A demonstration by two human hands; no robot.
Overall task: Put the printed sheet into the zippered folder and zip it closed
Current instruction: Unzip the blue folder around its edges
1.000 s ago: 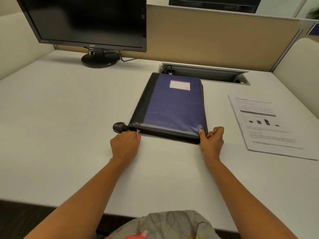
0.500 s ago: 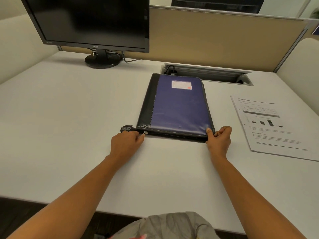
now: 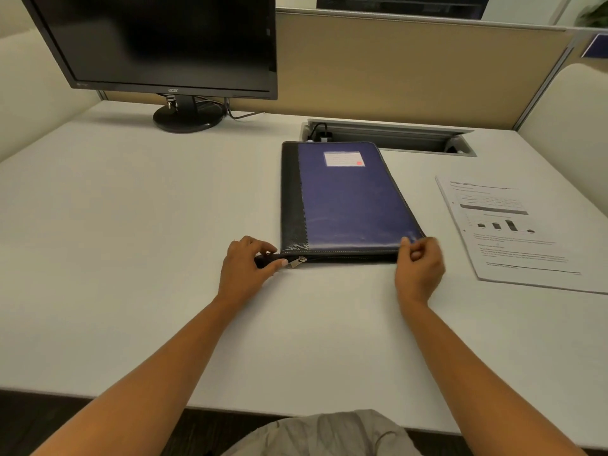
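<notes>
From the head view, the zippered folder (image 3: 345, 202) lay closed mid-surface; left hand (image 3: 245, 268) fingers pinched its black tab beside the zipper pull (image 3: 297, 262), right hand (image 3: 419, 264) gripped its near corner. The printed sheet (image 3: 513, 230) lay toward the right edge, text unreadable. The monitor (image 3: 158, 44) read "acer".

— How many folders are on the desk (image 3: 131, 225)?
— One zippered folder (image 3: 348, 205), at the centre, with one metal zipper pull (image 3: 296, 262) on its near edge and one white label (image 3: 343, 158) on the cover.
— And sheets?
— One printed sheet (image 3: 513, 232), at three o'clock from the folder.
— Screens?
— One monitor (image 3: 164, 44), at eleven o'clock, on one round stand (image 3: 187, 118).
— Anything else?
— One cable tray (image 3: 394, 136) at twelve o'clock. Two hands: the left hand (image 3: 245, 268) at seven o'clock, the right hand (image 3: 419, 268) at five.
</notes>
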